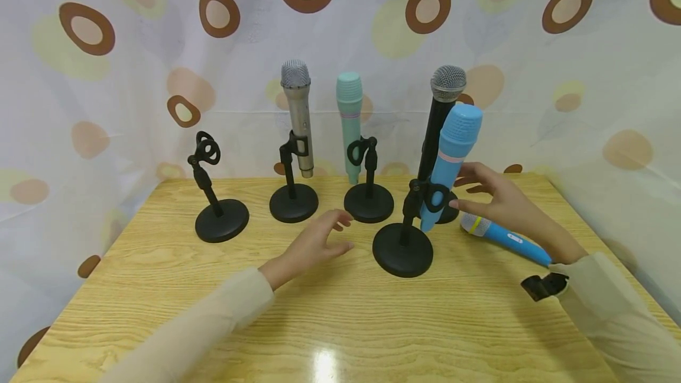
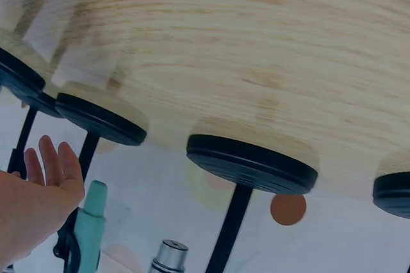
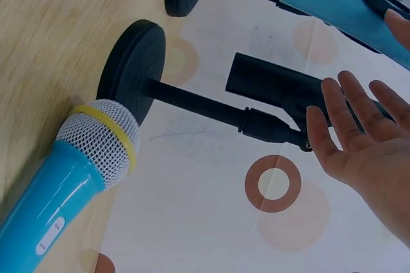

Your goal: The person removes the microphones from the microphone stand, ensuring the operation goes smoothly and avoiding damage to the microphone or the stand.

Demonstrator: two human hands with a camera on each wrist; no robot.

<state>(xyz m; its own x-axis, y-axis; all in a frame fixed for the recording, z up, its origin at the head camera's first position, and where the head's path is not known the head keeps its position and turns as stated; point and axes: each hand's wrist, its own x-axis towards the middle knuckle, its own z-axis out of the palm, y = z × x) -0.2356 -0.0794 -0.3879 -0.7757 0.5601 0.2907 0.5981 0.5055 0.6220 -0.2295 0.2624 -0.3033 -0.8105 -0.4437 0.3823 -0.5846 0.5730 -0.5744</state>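
A light-blue toy-like microphone [image 1: 453, 140] leans tilted in the clip of a black desk stand [image 1: 402, 253] at the front right. Beside it is my right hand [image 1: 502, 200], fingers spread and thumb close to the microphone's lower body; contact cannot be told. A black microphone [image 1: 432, 126] with a silver mesh head stands in a stand just behind. Below my right hand, a blue microphone [image 3: 61, 180] with a yellow band lies on the table. My left hand [image 1: 314, 241] hovers over the table left of the front stand, fingers loosely bent, holding nothing.
A silver microphone [image 1: 301, 117] and a mint-green microphone [image 1: 350, 129] sit in black stands along the back. At the far left a black stand [image 1: 221, 222] has a bare clip. The wooden table [image 1: 159, 265] ends at a patterned cloth [image 1: 239, 87] behind.
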